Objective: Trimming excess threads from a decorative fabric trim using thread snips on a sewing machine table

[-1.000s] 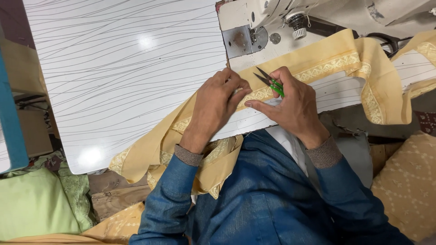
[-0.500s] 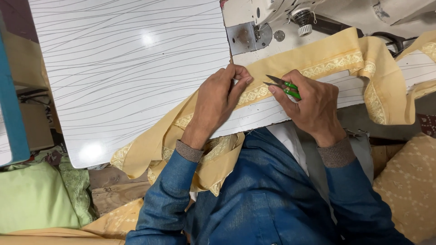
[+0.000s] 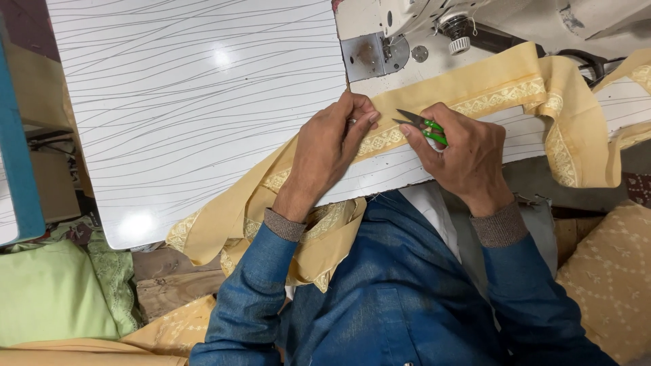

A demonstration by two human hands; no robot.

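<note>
My left hand (image 3: 330, 146) lay flat on the yellow cloth (image 3: 475, 91), its fingers (image 3: 363, 120) pressing the embroidered border to the white table (image 3: 203, 102) just below the sewing machine (image 3: 400, 27); my right hand (image 3: 464, 152) was closed around the green thread snips (image 3: 424, 125), blades parted and almost touching my left fingertips; I judged a slip could nick the border or a finger; loose cloth might shift, spoiling the cut.

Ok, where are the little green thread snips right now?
In the head view, the green thread snips are in the right hand, blades pointing left toward the left hand, over the yellow fabric just below the sewing machine.
</note>
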